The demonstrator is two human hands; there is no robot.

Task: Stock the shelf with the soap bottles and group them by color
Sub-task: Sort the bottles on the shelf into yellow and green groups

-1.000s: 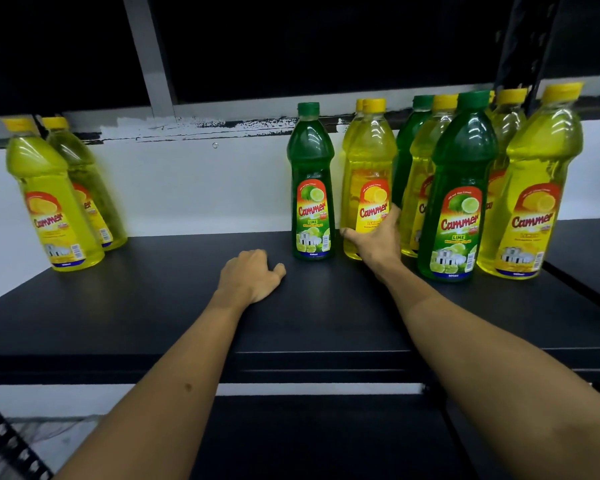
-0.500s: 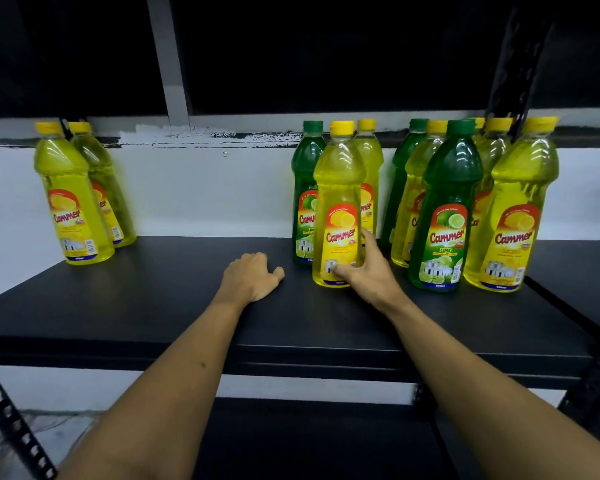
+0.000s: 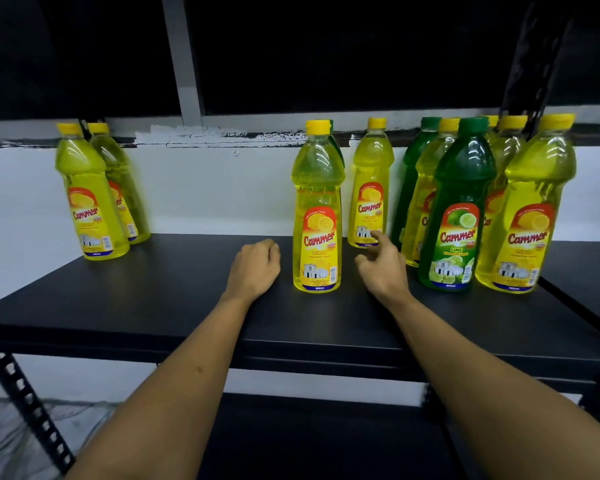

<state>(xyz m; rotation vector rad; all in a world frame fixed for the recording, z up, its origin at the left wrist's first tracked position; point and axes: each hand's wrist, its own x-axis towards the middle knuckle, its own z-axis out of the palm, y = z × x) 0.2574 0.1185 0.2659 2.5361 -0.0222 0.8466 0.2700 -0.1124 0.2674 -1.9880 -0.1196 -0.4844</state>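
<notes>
A yellow soap bottle (image 3: pixel 317 209) stands alone at the middle of the black shelf (image 3: pixel 153 299), a green bottle mostly hidden behind it. My left hand (image 3: pixel 257 268) rests on the shelf just left of it, fingers curled, holding nothing. My right hand (image 3: pixel 381 265) hovers just right of it, fingers spread and empty, its fingertips near a second yellow bottle (image 3: pixel 369 188) farther back. Two yellow bottles (image 3: pixel 90 199) stand together at the far left. On the right is a mixed cluster with a green bottle (image 3: pixel 454 216) in front and a yellow one (image 3: pixel 530 216) beside it.
A white wall (image 3: pixel 205 188) runs behind the shelf under a dark upper space with a grey upright. Black perforated shelf posts (image 3: pixel 28 407) stand at the lower left and upper right. A lower black shelf (image 3: pixel 309 438) lies beneath.
My right hand pulled a yellow bottle forward and left out of the row, set it in front of the green one, and let go. My left hand stayed put.
</notes>
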